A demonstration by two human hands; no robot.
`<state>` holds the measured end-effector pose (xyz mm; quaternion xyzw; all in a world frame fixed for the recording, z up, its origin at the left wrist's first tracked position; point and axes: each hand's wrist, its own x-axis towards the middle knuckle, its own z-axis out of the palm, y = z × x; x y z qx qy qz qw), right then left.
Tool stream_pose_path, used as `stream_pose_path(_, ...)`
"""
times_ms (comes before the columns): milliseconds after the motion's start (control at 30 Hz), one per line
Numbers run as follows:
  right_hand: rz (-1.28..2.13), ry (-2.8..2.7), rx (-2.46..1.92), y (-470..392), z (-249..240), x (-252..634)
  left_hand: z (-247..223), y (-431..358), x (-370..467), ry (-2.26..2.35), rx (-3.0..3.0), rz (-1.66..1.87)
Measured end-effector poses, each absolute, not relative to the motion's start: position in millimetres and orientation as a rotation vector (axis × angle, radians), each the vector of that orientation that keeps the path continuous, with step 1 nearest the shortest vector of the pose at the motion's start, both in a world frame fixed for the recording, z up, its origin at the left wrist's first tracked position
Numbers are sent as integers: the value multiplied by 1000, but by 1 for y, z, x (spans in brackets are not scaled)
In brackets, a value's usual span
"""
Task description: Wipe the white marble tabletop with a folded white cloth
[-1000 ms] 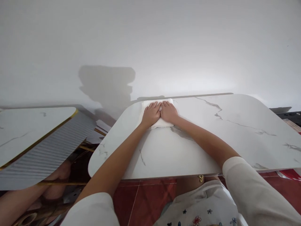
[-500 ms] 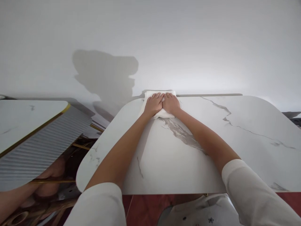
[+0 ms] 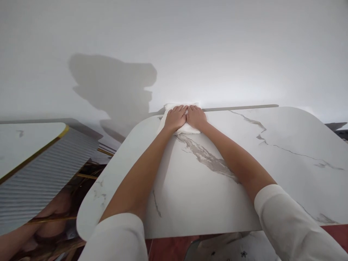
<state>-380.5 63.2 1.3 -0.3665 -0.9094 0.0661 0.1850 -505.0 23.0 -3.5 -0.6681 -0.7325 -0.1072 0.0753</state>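
- The white cloth (image 3: 190,129), at frame centre, is pressed flat beneath the left hand (image 3: 176,118) and right hand (image 3: 196,116), held together.
- It is now pushed onto the tabletop's (image 3: 190,203) far edge; more grey vein (image 3: 209,159) is bared.
- The stroke's limit is seemingly reached.

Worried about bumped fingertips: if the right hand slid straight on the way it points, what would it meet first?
Probably the wall, past the far edge of the cloth under the right hand; how near it is, this view cannot settle.
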Motion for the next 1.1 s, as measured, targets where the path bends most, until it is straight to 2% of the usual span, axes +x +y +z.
stream_pose_path(400, 175, -2538, -1094, 32, 0, -350, 2, -11, -471, -2229, -2050, -295)
stream_pose_path(1100, 173, -2515, -1041, -75, -6, -316, -5, -123, -443, -2123, -2065, -276)
